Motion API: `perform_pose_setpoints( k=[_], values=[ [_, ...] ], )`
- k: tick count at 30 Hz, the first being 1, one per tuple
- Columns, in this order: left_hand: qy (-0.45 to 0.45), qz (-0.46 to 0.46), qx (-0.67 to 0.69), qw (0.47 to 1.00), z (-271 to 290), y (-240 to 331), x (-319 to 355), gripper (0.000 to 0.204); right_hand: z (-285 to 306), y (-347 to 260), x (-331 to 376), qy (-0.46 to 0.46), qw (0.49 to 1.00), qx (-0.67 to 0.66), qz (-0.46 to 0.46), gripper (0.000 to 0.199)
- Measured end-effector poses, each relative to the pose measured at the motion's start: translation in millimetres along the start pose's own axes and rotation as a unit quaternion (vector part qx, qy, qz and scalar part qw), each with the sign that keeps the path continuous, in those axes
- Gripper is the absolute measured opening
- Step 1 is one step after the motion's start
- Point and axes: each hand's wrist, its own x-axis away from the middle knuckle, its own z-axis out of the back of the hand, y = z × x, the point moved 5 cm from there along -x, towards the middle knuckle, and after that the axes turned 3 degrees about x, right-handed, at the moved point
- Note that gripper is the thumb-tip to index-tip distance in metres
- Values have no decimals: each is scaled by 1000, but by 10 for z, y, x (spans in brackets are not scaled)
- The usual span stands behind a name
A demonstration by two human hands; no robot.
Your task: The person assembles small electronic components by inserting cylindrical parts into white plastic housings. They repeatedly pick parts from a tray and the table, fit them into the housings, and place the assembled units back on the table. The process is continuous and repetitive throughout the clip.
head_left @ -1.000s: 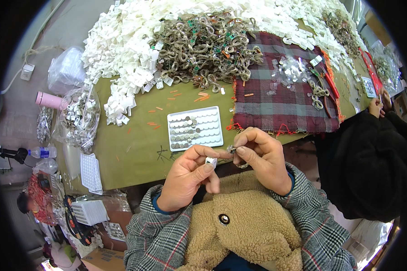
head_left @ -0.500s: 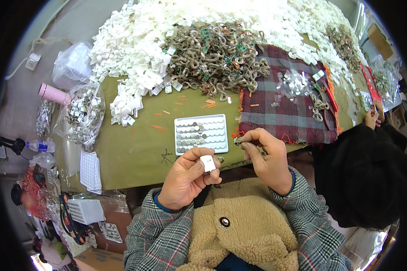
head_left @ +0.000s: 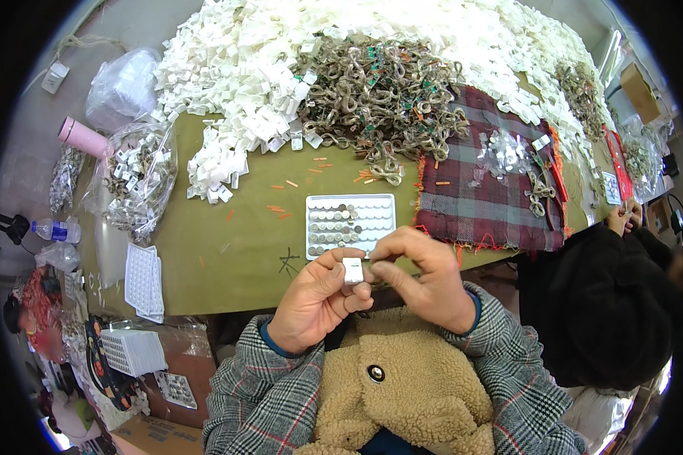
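Between the thumb and fingers of my left hand (head_left: pixel 311 299) is a small white plastic case (head_left: pixel 353 271), with a dark slot on the face toward me. My right hand (head_left: pixel 425 282) is right beside it, thumb and forefinger pinched together at the case's right side. Whatever those fingertips hold is too small and blurred to make out. Just beyond both hands lies a white tray (head_left: pixel 388 214) with rows of round hollows. Several silvery round discs (head_left: pixel 334 227) sit in the hollows on its left and middle part.
Behind the tray rise a heap of coiled cables (head_left: pixel 379 98) and a large pile of white plastic pieces (head_left: pixel 235 98). A plaid cloth (head_left: pixel 463 205) with pliers (head_left: pixel 558 182) lies right. On the left are a filled plastic bag (head_left: pixel 140 186) and stacked trays (head_left: pixel 143 284). Another person (head_left: pixel 599 296) works at right.
My right hand has moved left, from apart to right beside the white case. My left hand still holds the case in nearly the same place. The view has shifted slightly.
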Motion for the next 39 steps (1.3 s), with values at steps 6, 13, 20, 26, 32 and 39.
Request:
perform_pose_setpoints(
  k=[6, 13, 20, 26, 32, 39],
  values=[
    [0, -1, -122, 992, -62, -38, 22, 24, -66, 17, 62, -46, 996, -29, -64, 9],
    [-9, -7, -131, 991, -169, 95, 70, 20, -51, 3, 108, -20, 1000, -21, -1, 9],
    [211, -262, -462, 821, 19, 1335, 367, 18, 163, 238, 194, 27, 997, 16, -70, 8],
    [294, -417, -826, 238, -132, 1944, 224, 18, 32, 280, 166, -13, 997, 49, -59, 9],
    [275, -411, -862, 107, 32, 2078, -28, 22, 118, 206, 148, -25, 996, 79, -30, 10],
    [294, -371, -562, 678, 233, 2452, 164, 16, 467, 310, -24, 27, 988, 121, -88, 8]
  ],
)
